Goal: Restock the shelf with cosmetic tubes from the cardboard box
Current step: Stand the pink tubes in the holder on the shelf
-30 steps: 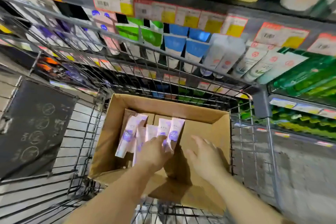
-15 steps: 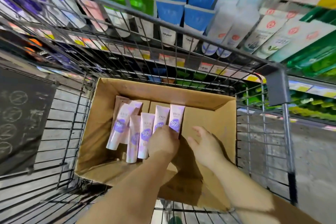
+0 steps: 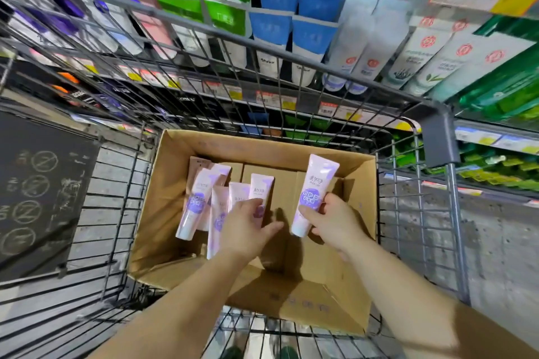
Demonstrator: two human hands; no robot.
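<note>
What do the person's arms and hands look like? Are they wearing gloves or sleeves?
No gloves and no sleeves show. The left hand and the right hand are bare, and both forearms are bare as far as the picture's bottom edge. I can see no watch, ring or bracelet on them.

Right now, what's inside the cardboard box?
The cardboard box holds several pink-and-purple tubes leaning at its left. The left hand covers some lower ends; the right hand holds one tube.
</note>
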